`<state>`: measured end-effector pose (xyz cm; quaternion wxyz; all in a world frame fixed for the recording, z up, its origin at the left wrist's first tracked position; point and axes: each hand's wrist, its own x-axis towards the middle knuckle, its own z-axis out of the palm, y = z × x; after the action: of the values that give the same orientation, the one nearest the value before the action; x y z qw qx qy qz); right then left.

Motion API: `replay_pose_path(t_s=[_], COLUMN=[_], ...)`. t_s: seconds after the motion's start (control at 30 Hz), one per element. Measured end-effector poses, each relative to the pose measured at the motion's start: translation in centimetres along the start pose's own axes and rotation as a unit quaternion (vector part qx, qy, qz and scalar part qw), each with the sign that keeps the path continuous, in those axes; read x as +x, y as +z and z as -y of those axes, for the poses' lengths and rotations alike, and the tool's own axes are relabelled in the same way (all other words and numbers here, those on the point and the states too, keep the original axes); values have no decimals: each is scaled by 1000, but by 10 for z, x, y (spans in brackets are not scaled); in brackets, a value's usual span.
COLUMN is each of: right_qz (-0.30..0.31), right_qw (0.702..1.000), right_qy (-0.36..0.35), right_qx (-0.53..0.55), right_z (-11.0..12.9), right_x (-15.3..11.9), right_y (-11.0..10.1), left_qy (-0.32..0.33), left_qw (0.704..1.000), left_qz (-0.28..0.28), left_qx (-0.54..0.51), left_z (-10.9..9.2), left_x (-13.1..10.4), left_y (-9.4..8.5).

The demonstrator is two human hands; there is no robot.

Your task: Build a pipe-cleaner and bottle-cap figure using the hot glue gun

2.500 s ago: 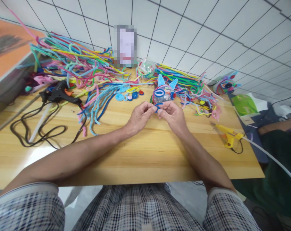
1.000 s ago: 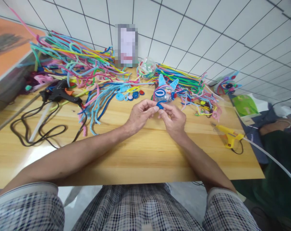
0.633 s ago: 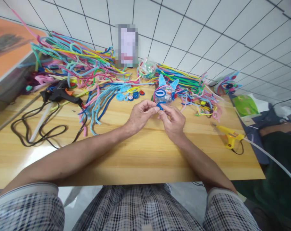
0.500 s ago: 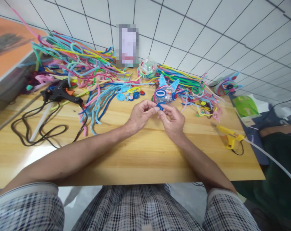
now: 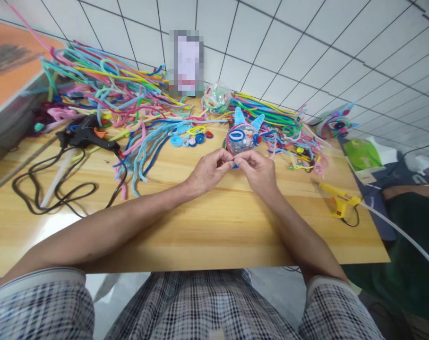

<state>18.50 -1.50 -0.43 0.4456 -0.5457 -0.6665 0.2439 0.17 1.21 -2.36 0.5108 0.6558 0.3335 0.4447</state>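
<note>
Between the fingertips of both hands is a small blue pipe cleaner [image 5: 235, 165], mostly covered by the fingers. My left hand [image 5: 210, 171] pinches it from the left, and my right hand [image 5: 259, 172] pinches it from the right; the fingertips meet. Just behind them stands a clear plastic animal head [image 5: 246, 140] with light-blue pipe-cleaner ears, a blue-and-white oval eye and a blue-and-red round piece on its side. Left of it lie several small coiled pipe-cleaner discs [image 5: 199, 138] in blue and red, with a yellow twisted piece.
Heaped pipe cleaners [image 5: 111, 89] cover the back left, with more bundles [image 5: 271, 113] at the back right. A black glue gun [image 5: 89, 134] with looped cord lies left, a yellow glue gun [image 5: 340, 198] right. A clear ball [image 5: 217, 97] stands near the wall. Someone in dark green sits at right.
The blue pipe cleaner, looped and plainly visible before, is now mostly hidden under the fingers. My right fingers have closed in toward the left fingertips. The view has shifted slightly.
</note>
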Motion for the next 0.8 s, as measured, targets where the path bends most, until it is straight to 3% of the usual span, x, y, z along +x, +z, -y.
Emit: replay_pose_path(t_s=[0.27,0.6,0.8], right_qz=[-97,-20,-50], right_qw=[995,999,996], right_qy=[6,-39,-56], right_qx=[32,-7,-47], right_z=[-3,0,4], right_x=[-10,-3,-5], right_y=[19,4,5], left_qy=[-61,-91,-100], left_qw=[981,981,982], left_qz=[29,10,9], left_qx=[-179,-169,-160], left_z=[9,7,4], left_x=[1,8,9], left_y=[7,-1,-1])
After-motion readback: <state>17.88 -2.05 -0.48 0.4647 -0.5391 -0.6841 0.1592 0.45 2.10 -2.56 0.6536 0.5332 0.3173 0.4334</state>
